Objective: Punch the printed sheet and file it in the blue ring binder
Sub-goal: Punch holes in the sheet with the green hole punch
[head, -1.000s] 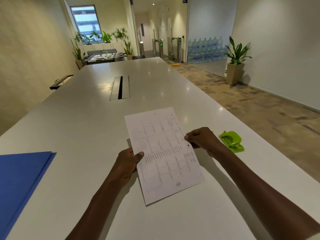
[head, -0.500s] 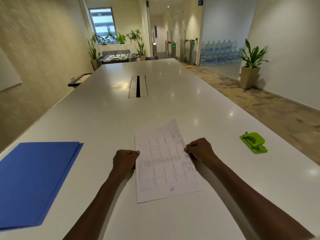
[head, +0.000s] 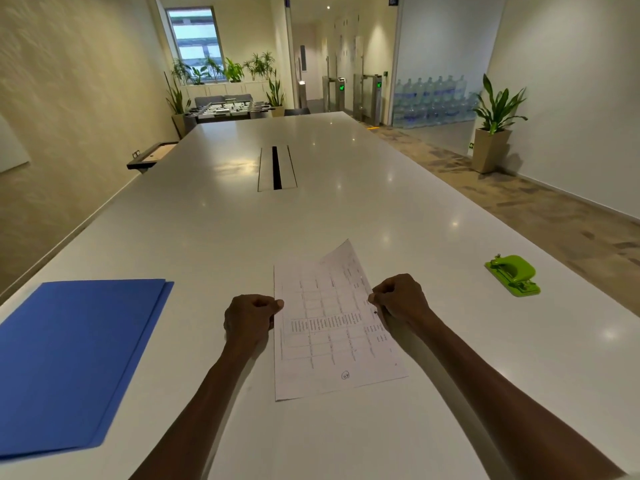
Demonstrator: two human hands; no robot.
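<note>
Vs. 0.5 s ago: printed sheet (head: 332, 327) barely shifted; left hand (head: 249, 318) and right hand (head: 401, 299) still pinch its side edges. Long axis points away, far-right corner apparently lifted off surface (head: 346, 188).

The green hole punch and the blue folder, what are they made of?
The hole punch looks like glossy plastic: bright lime green, rounded, with shiny highlights; small metal parts may sit at its ends, too small to tell. The folder looks like thin matte card or plastic sheet: flat, even blue, sharp edges, no shine.
</note>
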